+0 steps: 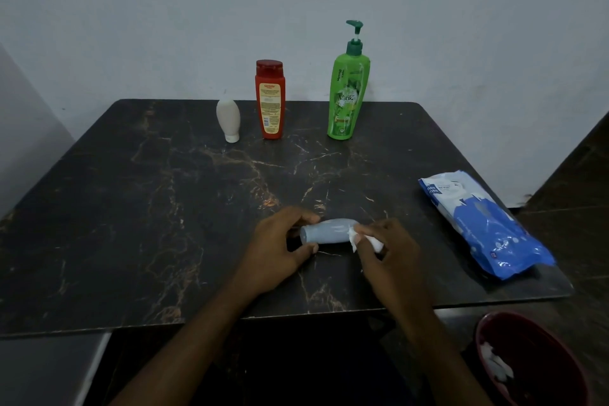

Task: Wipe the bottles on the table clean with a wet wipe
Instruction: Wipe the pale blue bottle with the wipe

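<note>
The dark marbled worktop [164,208] fills most of what I can see. A blue and white wipes pack [484,224] lies flat along its right edge. Off the near right corner, lower than the worktop, sits a dark red bin [540,333] with a few crumpled white wipes [497,366] in it.

Along the far edge three bottles stand in a row, apart from one another. The tall green pump bottle [347,92] is on the right and the red bottle [271,102] in the middle. The small white bottle [228,117] on the left stands on its cap.

Near the middle of the near edge, the left hand [280,247] curls its fingers and thumb round one end of a grey-blue bottle [329,232], which lies on its side. The right hand [389,250] pinches a bunched white wet wipe [353,237] against the bottle's other end.
</note>
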`<action>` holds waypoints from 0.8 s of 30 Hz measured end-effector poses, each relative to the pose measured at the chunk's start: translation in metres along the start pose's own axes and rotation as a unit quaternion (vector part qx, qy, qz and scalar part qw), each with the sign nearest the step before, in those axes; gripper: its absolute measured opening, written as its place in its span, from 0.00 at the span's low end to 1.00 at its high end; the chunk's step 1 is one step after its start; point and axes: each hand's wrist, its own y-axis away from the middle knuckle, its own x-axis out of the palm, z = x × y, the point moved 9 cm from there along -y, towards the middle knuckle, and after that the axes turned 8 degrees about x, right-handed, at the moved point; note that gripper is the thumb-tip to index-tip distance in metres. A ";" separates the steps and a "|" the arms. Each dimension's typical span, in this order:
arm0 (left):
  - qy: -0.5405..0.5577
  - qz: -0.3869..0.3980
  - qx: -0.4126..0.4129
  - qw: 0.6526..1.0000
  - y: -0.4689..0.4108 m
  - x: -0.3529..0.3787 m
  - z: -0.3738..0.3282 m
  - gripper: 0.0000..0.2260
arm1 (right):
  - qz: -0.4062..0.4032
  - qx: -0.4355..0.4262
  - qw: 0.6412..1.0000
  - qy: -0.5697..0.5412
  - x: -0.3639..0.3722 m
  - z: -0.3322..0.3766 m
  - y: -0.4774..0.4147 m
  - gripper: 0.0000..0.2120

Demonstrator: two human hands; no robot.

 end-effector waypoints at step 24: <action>-0.038 0.012 0.049 0.998 0.000 0.005 -0.008 0.15 | 0.024 0.009 0.996 0.090 0.007 -0.013 -0.033 0.07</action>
